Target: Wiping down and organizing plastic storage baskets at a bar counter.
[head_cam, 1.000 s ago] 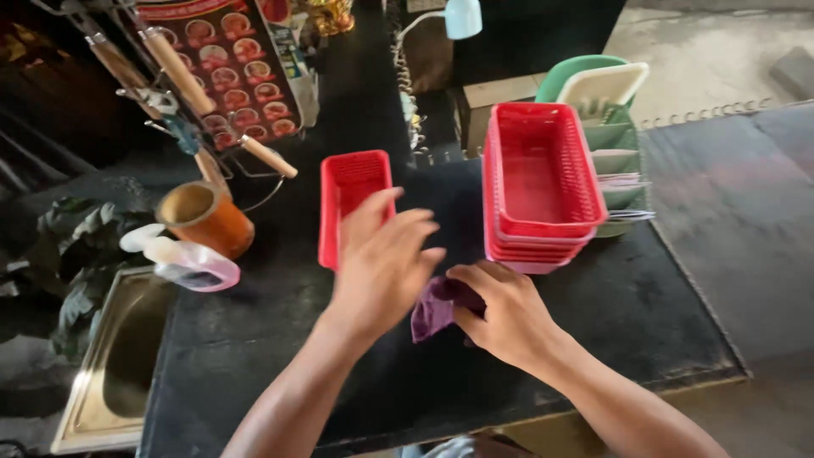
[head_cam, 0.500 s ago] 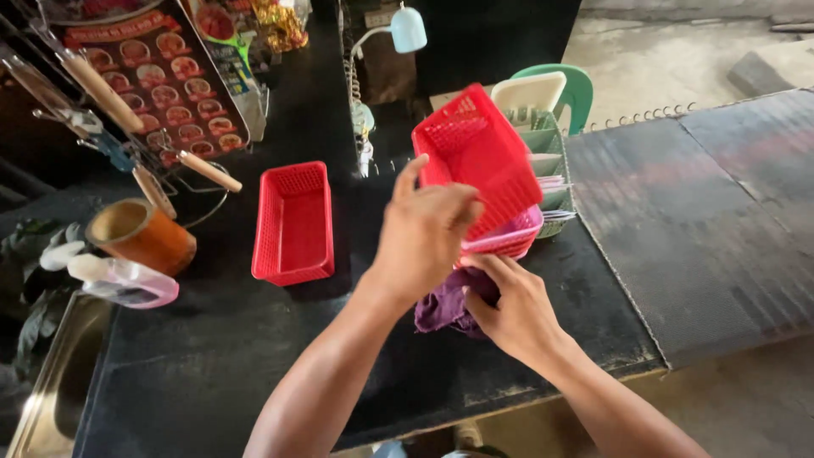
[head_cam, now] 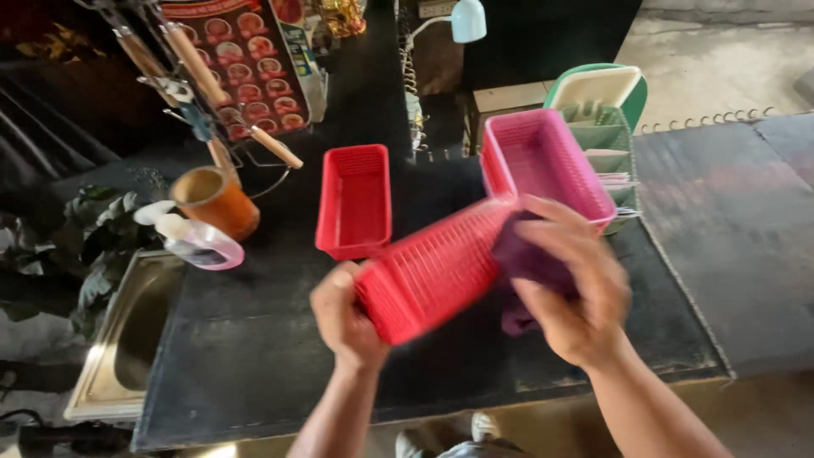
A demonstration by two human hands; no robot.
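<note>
Bare black counter (head_cam: 254,356) is lying open under my grips. Ahead, a red slotted plastic basket (head_cam: 354,199) and a stack of pink plastic baskets (head_cam: 547,157) are blocking, leaving a gap between them.

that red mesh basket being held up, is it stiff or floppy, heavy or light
The red basket probably stays stiff: gripped at one end by the left hand, it keeps its box shape. It looks light, being thin open mesh held up off the counter. The right hand presses a purple cloth against it; that cloth looks floppy.

plastic mesh basket (head_cam: 432,276), purple cloth (head_cam: 530,267), matt counter (head_cam: 254,356)
</note>
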